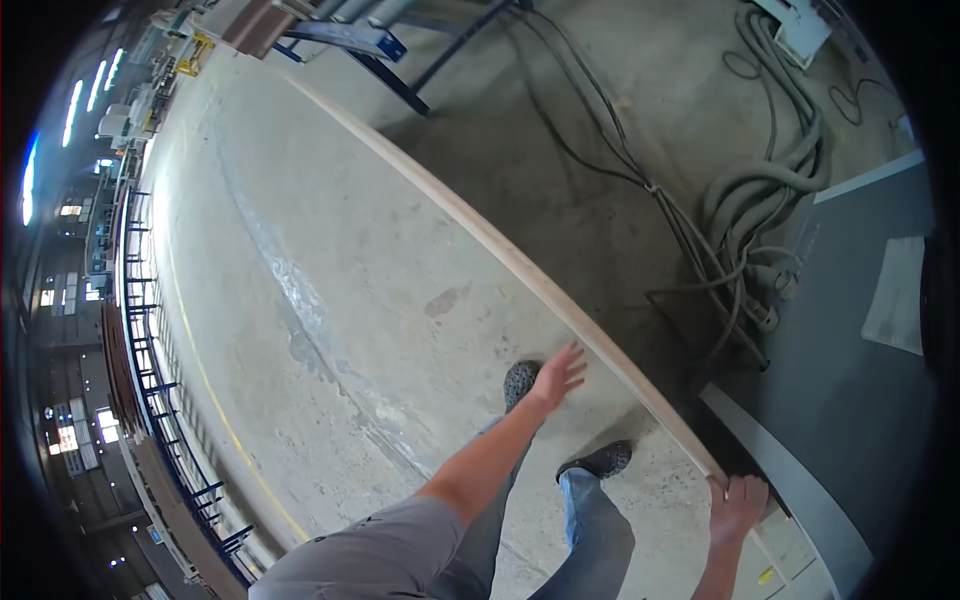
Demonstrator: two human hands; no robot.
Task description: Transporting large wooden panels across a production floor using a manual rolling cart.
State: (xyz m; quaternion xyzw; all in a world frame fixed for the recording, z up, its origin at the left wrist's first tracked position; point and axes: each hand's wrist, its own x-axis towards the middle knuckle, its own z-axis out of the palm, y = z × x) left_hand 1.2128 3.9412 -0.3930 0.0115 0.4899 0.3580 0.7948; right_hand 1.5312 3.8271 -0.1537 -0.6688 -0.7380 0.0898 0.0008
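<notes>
A long, narrow wooden board [500,250] runs diagonally from the upper left down to the lower right. My right hand [738,508] is closed over its near end, the fingers bent across the top. Close beside the board's left side is my left hand [560,378], its fingers spread and holding nothing; a small gap seems to separate it from the wood. The board's far end comes near a blue-framed roller stand [370,42].
Black cables [600,130] and a thick grey hose [770,175] lie on the floor right of the board. A dark grey machine panel [850,270] stands at the right. Blue racking [165,380] lines the left. My shoes [597,462] are on the concrete floor [380,290].
</notes>
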